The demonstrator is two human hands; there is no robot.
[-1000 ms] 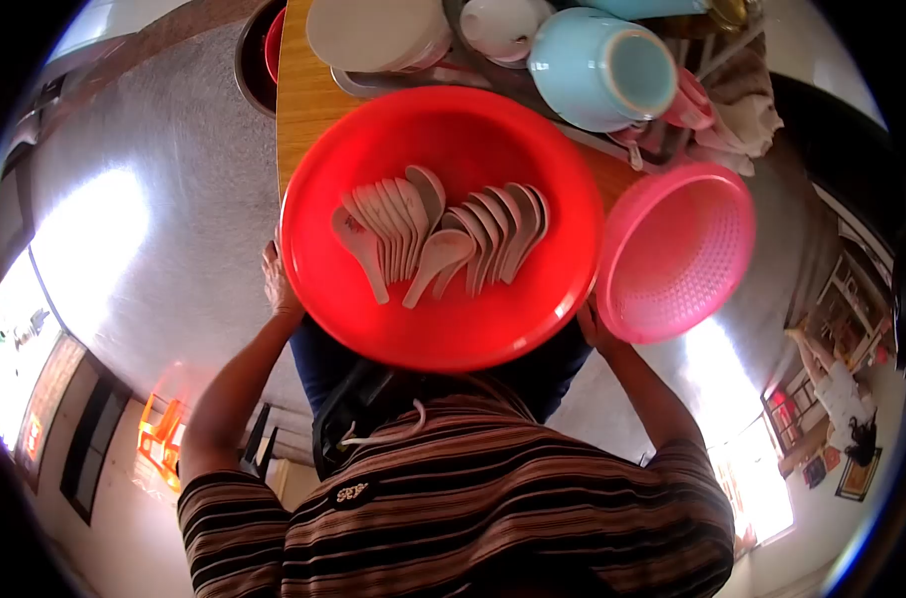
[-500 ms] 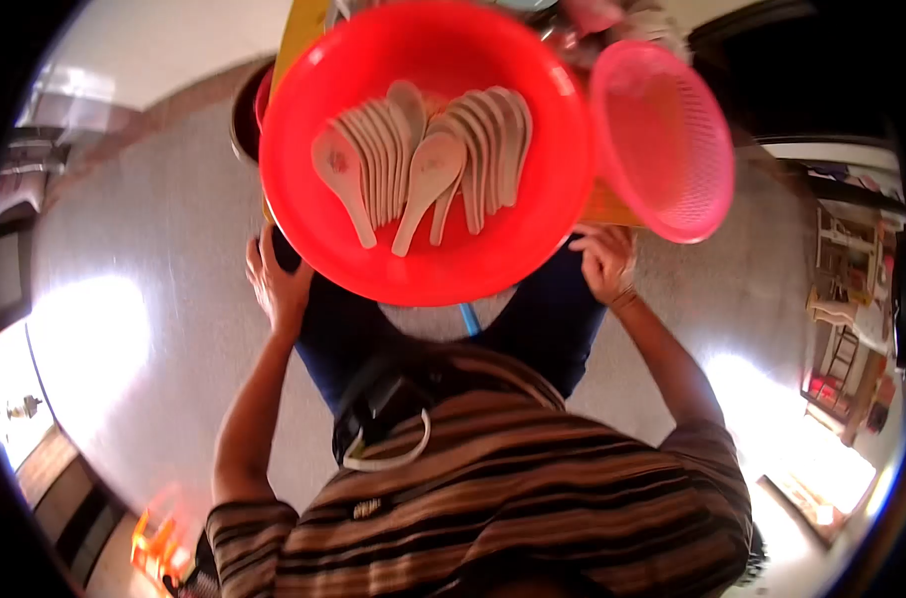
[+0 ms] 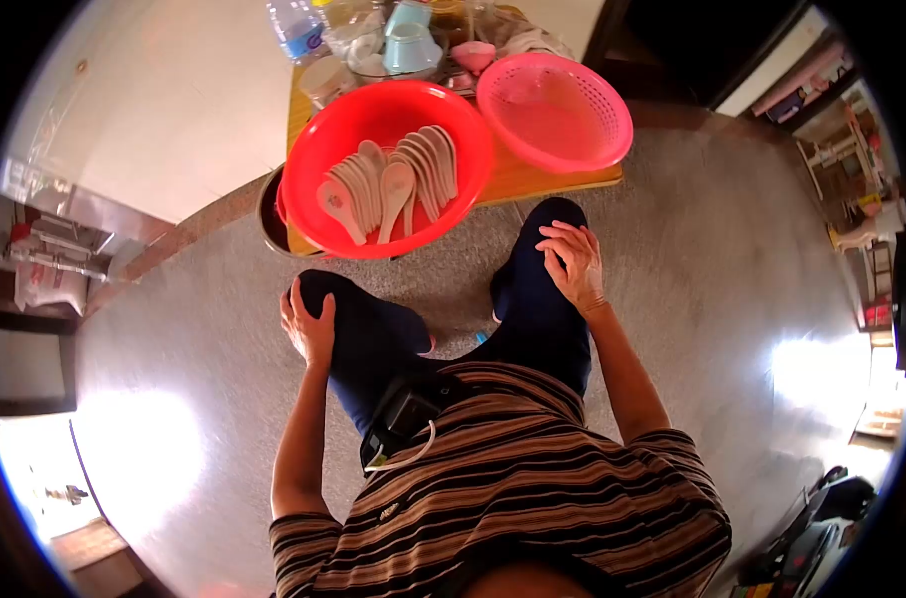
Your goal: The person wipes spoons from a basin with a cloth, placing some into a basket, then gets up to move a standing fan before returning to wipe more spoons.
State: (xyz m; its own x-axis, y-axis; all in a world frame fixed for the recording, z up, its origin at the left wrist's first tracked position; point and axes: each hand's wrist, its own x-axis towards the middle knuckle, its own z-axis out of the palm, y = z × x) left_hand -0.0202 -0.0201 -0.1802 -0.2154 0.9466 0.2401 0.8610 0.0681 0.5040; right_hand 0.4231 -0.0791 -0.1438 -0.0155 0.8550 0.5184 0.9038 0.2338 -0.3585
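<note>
The left hand [image 3: 308, 324] lay open on the left knee [image 3: 358, 291]; the right hand [image 3: 575, 267], open with fingers loosely bent, was at the right knee [image 3: 557, 212]. Beyond, pale spoons [image 3: 397, 187] lay in a red basin [image 3: 325, 145] on the wooden tabletop [image 3: 533, 185], beside a pink basket [image 3: 553, 115]. Light-blue bowls [image 3: 410, 50] stood farther back.

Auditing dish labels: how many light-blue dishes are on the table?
2 visible: a light-blue bowl beyond the red basin, and a second light-blue dish just behind that bowl, partly covered. More may be hidden in the pile.
</note>
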